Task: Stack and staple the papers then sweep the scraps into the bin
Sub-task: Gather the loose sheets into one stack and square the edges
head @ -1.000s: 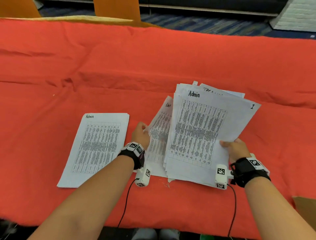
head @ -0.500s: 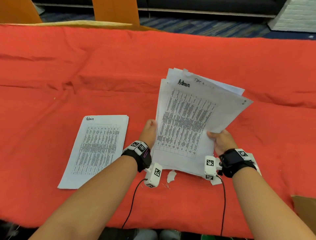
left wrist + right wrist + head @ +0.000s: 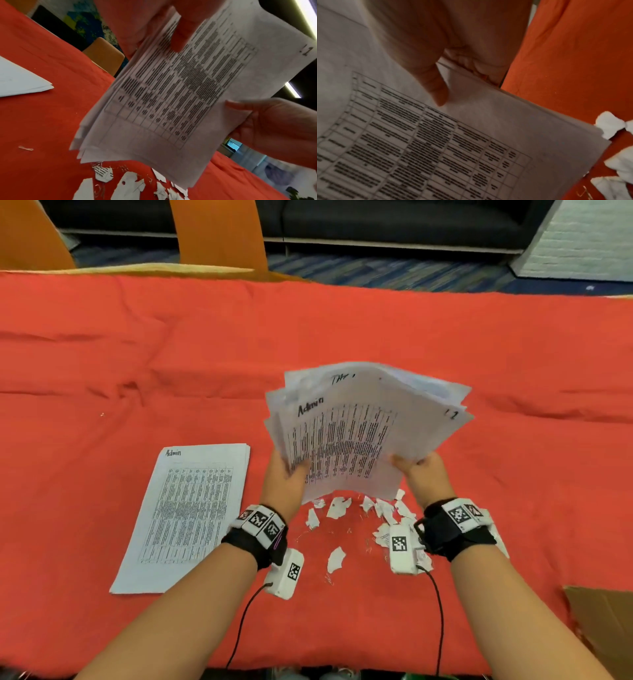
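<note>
Both hands clamped on the loose paper sheaf, held tilted above the red-clothed worktop. Left hand grips the sheaf's lower-left edge, thumb on the printed face, fingers behind it. Right hand pinches the lower-right edge, thumb on top. Sheets are fanned, edges not aligned; top sheet reads "Admin", with a "1" in its corner. Torn paper scraps and small wire clips lie on the worktop directly under the sheaf; some are hidden behind the right wrist camera. 2nd "Admin" stack lies flat left of the sheaf, untouched. Fingers behind the sheaf not visible. Table print is blurred, unreadable. Cardboard corner right of the sheaf, cut off by the frame.
</note>
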### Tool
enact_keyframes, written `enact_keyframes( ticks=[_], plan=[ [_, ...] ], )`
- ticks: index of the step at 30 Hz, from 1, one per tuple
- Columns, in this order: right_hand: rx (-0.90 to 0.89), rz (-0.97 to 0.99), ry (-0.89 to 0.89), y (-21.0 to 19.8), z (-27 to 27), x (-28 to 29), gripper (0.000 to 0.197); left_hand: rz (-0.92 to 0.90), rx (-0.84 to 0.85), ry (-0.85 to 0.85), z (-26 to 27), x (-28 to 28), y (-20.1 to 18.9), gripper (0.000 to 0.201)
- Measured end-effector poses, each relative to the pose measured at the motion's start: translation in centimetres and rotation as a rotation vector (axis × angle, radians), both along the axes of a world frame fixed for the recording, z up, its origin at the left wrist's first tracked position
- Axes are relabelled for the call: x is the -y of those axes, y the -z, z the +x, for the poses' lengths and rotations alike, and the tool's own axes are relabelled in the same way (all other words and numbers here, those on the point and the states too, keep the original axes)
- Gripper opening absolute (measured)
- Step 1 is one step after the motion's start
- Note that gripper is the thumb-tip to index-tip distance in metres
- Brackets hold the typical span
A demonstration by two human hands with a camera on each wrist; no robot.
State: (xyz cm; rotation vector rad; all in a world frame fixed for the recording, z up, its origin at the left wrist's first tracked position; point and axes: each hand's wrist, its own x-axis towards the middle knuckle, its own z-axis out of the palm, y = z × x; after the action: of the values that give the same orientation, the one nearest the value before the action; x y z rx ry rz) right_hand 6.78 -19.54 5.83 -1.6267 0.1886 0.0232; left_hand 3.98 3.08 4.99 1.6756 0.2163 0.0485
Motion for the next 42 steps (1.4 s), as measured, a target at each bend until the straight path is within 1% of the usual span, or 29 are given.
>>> enact_keyframes(
  ticks=[3,5,8,9,10,12,15,17,21,24,26,29,30,33,35,36,37,39,40,42],
  plan=[
    [0.003,0.016,-0.054,-0.3,-0.4,-0.4,0.032,-0.012,0.027,-0.029,-0.1,0.3,-0.6,0.041],
    [0.008,0.012,-0.054,-0.5,-0.4,-0.9,0.032,-0.037,0.033,-0.058,0.1,0.6,-1.0,0.041],
    [0.008,0.022,0.0,-0.7,-0.5,-1.9,0.017,-0.057,0.046,-0.093,0.5,1.6,-1.8,0.035],
    [0.016,0.032,0.016,-0.8,-0.5,-2.1,0.015,-0.069,0.052,-0.103,0.5,1.8,-2.2,0.033],
    [0.025,0.049,0.023,-1.1,-0.6,-2.3,0.017,-0.088,0.065,-0.109,0.6,1.9,-2.6,0.032],
    [0.041,0.071,0.015,-1.8,-0.8,-2.2,0.027,-0.13,0.083,-0.123,0.7,1.5,-3.1,0.034],
    [0.098,0.058,-0.029,-2.8,-1.0,-1.6,0.042,-0.116,0.109,-0.141,0.5,0.6,-3.3,0.039],
    [0.13,0.043,-0.043,-3.1,-1.0,-1.6,0.043,-0.103,0.128,-0.143,0.4,0.5,-3.3,0.043],
    [0.124,0.076,-0.081,-4.0,-1.1,-2.3,0.036,-0.068,0.143,-0.139,0.6,0.9,-3.6,0.036],
    [0.177,0.094,-0.046,-5.2,-0.9,-1.8,0.045,-0.076,0.13,-0.15,0.8,0.7,-3.8,0.031],
    [0.212,0.099,-0.047,-6.1,-0.8,-1.8,0.043,-0.08,0.12,-0.144,0.8,0.6,-3.8,0.032],
    [0.204,0.101,-0.036,-6.5,-0.3,-2.1,0.053,-0.08,0.119,-0.132,0.6,0.7,-3.9,0.034],
    [0.191,0.099,-0.006,-6.5,-0.1,-2.1,0.051,-0.079,0.118,-0.136,0.6,0.7,-3.9,0.032],
    [0.174,0.129,0.088,-6.5,0.1,-2.3,0.035,-0.085,0.097,-0.137,0.6,0.6,-4.0,0.028],
    [0.192,0.114,0.086,-6.7,0.1,-2.4,0.029,-0.076,0.081,-0.126,0.6,0.7,-4.0,0.028],
    [0.202,0.109,0.072,-6.7,0.1,-2.5,0.029,-0.079,0.075,-0.123,0.6,0.7,-4.1,0.029],
    [0.211,0.124,0.054,-6.6,0.1,-2.4,0.034,-0.088,0.07,-0.126,0.6,0.8,-4.2,0.031],
    [0.239,0.164,0.004,-6.3,0.1,-2.0,0.057,-0.112,0.062,-0.135,0.7,0.9,-4.5,0.032],
    [0.248,0.149,-0.033,-5.9,0.1,-1.7,0.065,-0.121,0.062,-0.134,0.8,0.9,-4.7,0.031],
    [0.219,0.076,-0.079,-5.0,-0.3,-1.2,0.063,-0.13,0.059,-0.127,0.9,0.7,-4.9,0.03]
  ],
)
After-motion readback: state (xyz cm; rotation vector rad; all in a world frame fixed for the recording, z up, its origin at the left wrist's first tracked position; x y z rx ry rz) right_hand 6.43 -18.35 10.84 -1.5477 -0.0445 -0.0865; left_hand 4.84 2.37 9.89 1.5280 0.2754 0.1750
